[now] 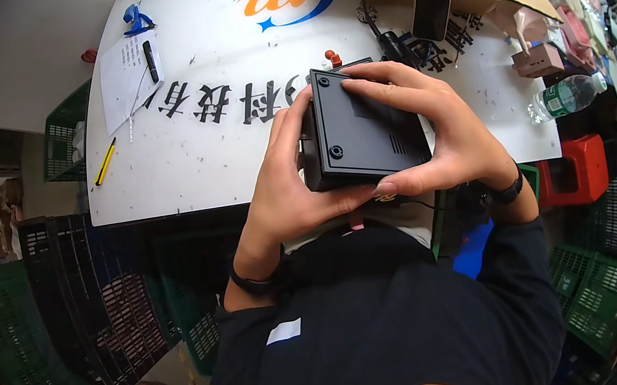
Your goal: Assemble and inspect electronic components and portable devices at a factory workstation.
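Our left fingers [295,119] and right fingers [397,100], half-spread, clasp the black box [371,129]; we seem to be inspecting it, and moving it calls for even, two-sided support.

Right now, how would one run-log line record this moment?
left hand: holds black box | right hand: holds black box | yellow tool: on white table

A white table [200,178] stands among green plastic crates [5,304], a red stool [586,166] near its right corner.
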Available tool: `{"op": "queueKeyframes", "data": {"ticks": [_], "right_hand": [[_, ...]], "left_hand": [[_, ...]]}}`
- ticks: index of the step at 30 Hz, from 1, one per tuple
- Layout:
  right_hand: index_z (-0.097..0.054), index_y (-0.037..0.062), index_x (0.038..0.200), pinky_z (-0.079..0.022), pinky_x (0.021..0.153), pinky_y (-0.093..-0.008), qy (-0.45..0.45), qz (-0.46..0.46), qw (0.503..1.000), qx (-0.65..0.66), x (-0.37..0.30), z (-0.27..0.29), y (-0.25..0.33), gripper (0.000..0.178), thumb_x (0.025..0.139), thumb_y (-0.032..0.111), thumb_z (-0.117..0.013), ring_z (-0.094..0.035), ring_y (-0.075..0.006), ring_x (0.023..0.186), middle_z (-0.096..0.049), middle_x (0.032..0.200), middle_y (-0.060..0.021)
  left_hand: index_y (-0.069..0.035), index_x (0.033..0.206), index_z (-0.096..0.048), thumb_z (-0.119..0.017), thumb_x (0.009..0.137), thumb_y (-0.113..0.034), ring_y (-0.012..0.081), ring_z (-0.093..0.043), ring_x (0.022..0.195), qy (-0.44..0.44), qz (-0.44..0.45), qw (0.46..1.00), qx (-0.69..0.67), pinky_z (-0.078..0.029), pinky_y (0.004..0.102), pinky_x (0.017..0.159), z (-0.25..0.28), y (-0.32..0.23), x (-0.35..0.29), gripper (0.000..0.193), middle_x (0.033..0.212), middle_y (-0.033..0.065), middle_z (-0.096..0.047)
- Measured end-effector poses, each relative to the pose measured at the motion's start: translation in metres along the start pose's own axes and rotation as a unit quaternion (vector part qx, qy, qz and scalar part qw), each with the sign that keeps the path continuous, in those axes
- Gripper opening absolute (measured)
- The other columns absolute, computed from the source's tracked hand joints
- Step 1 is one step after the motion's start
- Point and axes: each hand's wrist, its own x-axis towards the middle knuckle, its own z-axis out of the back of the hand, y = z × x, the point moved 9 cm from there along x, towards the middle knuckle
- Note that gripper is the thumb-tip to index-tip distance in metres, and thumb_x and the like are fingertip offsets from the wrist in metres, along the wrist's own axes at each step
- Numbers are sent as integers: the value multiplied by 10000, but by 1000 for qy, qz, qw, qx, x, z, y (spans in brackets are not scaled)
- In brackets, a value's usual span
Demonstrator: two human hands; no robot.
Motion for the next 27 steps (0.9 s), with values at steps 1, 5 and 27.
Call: {"op": "queueKeyframes", "data": {"ticks": [1,5,27], "right_hand": [[-577,-34,1419,-438,1088,-423,1,0,1000,-7,0,0,1,946,652,439,-865,-573,-377,1309,-555,1444,-228],[-581,-32,1418,-435,1096,-430,10,-2,1000,6,-1,-6,0,940,658,443,-865,-565,-385,1315,-550,1449,-229],[-516,-37,1361,-496,984,-356,-228,-174,852,438,-42,-58,-69,719,866,377,-833,-614,-212,1147,-636,1270,-135]], "left_hand": [[106,1535,-304,-971,641,-336,321,-552,1269,-4,-3,1000,6,-471,398,1064,1,0,-1,1200,1320,194,-492],[110,1533,-302,-971,638,-358,337,-524,1301,-4,-21,999,40,-432,413,1100,4,-4,-3,1212,1353,211,-481],[-142,1328,-627,-894,722,-552,453,-368,1420,-12,-400,853,336,-393,528,1125,-8,-81,-22,778,1498,223,-367]]}}
